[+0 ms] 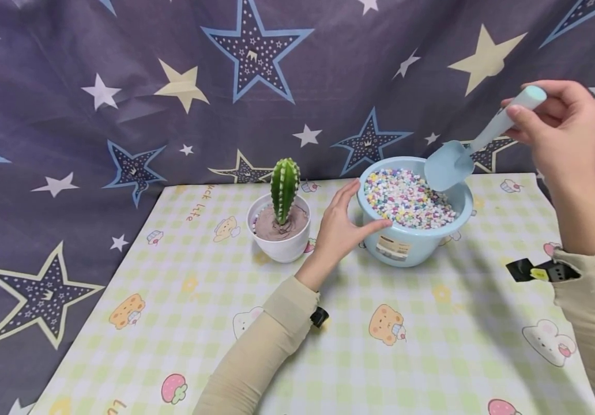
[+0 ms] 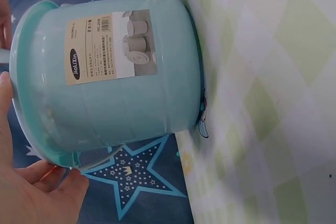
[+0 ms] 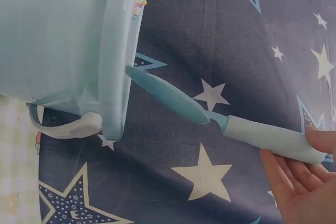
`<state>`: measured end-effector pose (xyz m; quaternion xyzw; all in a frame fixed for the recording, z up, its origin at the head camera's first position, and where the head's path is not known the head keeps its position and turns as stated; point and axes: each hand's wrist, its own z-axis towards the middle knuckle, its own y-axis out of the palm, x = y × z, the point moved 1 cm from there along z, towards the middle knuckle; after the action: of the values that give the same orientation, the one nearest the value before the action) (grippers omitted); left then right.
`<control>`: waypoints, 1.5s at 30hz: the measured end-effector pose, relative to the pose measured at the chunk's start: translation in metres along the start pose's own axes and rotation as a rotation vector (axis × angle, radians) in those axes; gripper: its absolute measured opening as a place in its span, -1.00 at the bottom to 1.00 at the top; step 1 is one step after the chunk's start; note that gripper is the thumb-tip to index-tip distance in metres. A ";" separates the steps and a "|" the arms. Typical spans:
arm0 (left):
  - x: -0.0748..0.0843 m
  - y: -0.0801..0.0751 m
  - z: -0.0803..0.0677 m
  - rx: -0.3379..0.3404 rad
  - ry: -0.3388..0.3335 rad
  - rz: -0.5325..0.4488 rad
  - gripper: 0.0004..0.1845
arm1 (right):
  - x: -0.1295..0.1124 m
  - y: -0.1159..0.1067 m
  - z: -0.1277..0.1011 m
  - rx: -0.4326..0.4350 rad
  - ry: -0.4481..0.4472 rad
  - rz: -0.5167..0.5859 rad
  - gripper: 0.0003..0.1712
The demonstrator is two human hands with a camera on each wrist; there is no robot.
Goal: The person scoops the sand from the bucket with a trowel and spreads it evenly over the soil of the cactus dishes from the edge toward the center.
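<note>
A pale blue plastic bowl [image 1: 414, 242] heaped with multicoloured pebbles [image 1: 406, 199] is steadied on the checked tablecloth [image 1: 328, 357] by the left hand [image 1: 341, 227], fingers relaxed against its nine-o'clock side. A light blue plastic scoop [image 1: 453, 161] is gripped by the right hand [image 1: 562, 124], its blade at the bowl's two-o'clock rim. A potted green cactus [image 1: 283, 190] is seen at the bowl's nine o'clock.
</note>
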<state>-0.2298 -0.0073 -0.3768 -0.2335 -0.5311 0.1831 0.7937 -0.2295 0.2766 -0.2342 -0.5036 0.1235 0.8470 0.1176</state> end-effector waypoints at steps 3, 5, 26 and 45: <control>-0.001 0.001 0.000 -0.002 0.004 0.012 0.03 | 0.001 -0.005 -0.005 0.029 0.019 0.062 -0.71; -0.001 0.001 0.001 -0.002 0.004 0.016 0.03 | 0.003 -0.008 -0.008 0.044 0.027 0.125 -0.72; -0.002 0.000 0.000 -0.001 -0.002 0.021 0.03 | 0.031 -0.036 -0.047 0.105 0.133 0.413 -0.63; 0.001 -0.001 -0.004 -0.008 -0.010 0.024 0.04 | 0.036 -0.036 -0.075 0.173 0.023 0.307 -0.59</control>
<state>-0.2260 -0.0082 -0.3768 -0.2422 -0.5329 0.1916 0.7878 -0.1728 0.2889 -0.3036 -0.4764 0.2728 0.8353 0.0283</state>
